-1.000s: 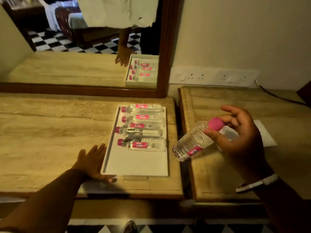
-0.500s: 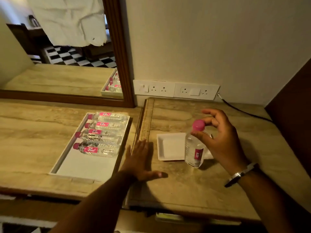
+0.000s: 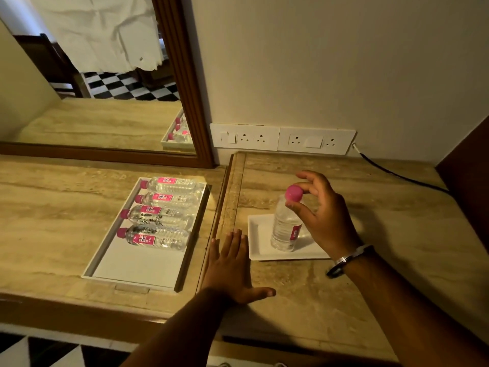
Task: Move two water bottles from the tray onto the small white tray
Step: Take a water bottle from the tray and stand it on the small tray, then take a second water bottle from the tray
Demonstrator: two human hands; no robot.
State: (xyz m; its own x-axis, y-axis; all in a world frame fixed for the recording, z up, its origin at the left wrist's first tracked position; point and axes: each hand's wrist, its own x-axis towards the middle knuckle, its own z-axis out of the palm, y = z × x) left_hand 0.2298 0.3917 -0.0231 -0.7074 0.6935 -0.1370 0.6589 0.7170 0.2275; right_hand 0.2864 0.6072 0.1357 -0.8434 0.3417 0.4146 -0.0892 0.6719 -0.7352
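Farthest left of our fingers lies the long tray [image 3: 105,256] on the table [image 3: 47,234], and in its far half we see four water bottles [image 3: 156,238] lying on their sides in a row, pink caps pointing left, while the near half of the tray is bare white. Behind the tray, a wood-framed mirror [image 3: 185,83] leans against the wall and shows the reflection of the tray's corner. Just right of the tray's right rim, our left hand [image 3: 232,268] rests flat on the table, palm down, its fingers [image 3: 234,241] spread and straight, gripping nothing, the tips reaching almost to the left edge of the small white tray [image 3: 258,245]. On that small tray, right beyond those fingertips, one water bottle [image 3: 285,229] stands upright, its base on the white surface and its pink label facing right. Our right hand [image 3: 325,218] comes in from the right, a metal bangle [image 3: 344,260] on the wrist; its thumb and forefinger are closed on the pink cap [image 3: 293,193] at the top of the bottle, the other fingers curled loosely above. Past the hand, a white socket strip [image 3: 281,139] runs along the wall, and a black cable [image 3: 397,174] trails across the table to the right.
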